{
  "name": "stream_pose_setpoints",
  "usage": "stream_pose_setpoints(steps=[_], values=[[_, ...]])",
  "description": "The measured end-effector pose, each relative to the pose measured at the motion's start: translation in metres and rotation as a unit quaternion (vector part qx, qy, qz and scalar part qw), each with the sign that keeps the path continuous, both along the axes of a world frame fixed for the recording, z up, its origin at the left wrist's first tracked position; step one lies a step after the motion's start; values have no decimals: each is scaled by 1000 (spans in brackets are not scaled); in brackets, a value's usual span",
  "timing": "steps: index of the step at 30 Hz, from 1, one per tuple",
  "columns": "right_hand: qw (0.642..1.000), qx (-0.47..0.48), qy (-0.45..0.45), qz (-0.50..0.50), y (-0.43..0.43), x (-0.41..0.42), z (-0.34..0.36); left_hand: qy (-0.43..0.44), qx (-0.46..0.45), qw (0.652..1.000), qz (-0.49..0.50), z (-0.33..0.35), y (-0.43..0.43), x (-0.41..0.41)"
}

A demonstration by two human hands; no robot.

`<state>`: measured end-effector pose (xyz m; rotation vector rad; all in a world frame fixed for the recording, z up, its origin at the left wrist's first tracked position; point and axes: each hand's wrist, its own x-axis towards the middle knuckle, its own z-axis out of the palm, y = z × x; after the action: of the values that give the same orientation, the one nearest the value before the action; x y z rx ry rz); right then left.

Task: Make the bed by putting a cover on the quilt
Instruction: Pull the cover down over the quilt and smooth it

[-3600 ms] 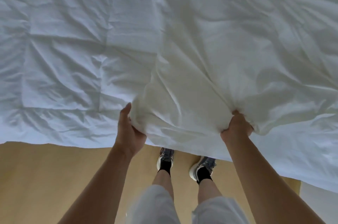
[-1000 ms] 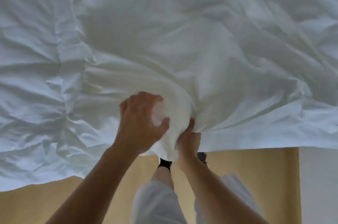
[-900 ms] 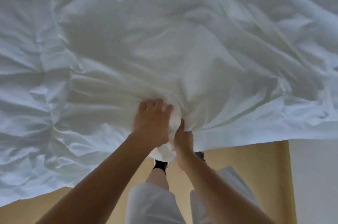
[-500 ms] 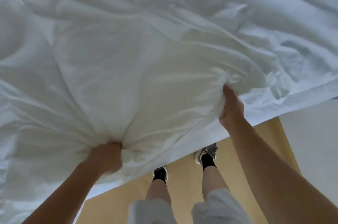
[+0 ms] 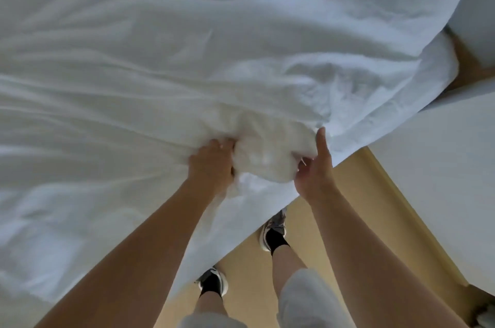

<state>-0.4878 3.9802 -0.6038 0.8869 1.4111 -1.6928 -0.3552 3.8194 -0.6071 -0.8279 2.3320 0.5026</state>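
A white quilt cover (image 5: 214, 46) spreads rumpled over the bed and fills most of the view. Near its front edge a thick bunched wad of white fabric (image 5: 265, 153) bulges up; whether it is quilt inside the cover I cannot tell. My left hand (image 5: 211, 166) grips the left side of that wad with curled fingers. My right hand (image 5: 314, 169) holds the right side, thumb raised along the cloth and fingers tucked under the edge. The quilt itself is not seen apart from the cover.
A yellow-tan floor (image 5: 361, 220) runs below the hanging cloth edge, with my two feet in dark socks and sneakers (image 5: 273, 231) on it. A white surface (image 5: 442, 166) stands at the right, and a wooden strip (image 5: 466, 62) shows at the upper right.
My hands, half a second ago wide apart on the cover's edge, have come together on one bunch of fabric. The view has swung so that the cover's right corner shows.
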Motion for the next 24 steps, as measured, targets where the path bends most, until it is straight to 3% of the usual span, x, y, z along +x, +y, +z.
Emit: stream_pose_setpoints(steps=[3, 8, 11, 13, 14, 16, 17, 18, 19, 22, 24], values=[[999, 14, 7, 28, -6, -54, 2, 38, 15, 998, 39, -10, -8, -4], [990, 101, 96, -2, -9, -91, -3, -129, 26, 991, -10, -6, -13, 9], [997, 36, 70, -10, 5, -94, -9, -263, 58, 956, -114, -1, -11, -18], [998, -27, 50, -24, 17, -117, -14, -282, 82, 941, -166, 13, -15, -55], [998, -34, 44, -30, 21, -127, -17, -231, 88, 958, -147, 22, -17, -78], [998, 30, 47, -11, 21, -130, -20, 12, 70, 994, -77, 44, -20, -135], [990, 118, 66, 29, 19, -119, -23, 152, 26, 986, -63, 51, -21, -168], [974, 192, 91, 76, 16, -103, -22, 236, -19, 969, -69, 54, -22, -199], [963, 222, 108, 112, 15, -86, -20, 246, -46, 965, -83, 52, -21, -227], [974, 169, 85, 126, 30, -83, -26, 20, -26, 991, -130, 23, -9, -269], [988, 114, 70, 73, 43, -119, -33, -54, -36, 984, -168, -1, 2, -265]])
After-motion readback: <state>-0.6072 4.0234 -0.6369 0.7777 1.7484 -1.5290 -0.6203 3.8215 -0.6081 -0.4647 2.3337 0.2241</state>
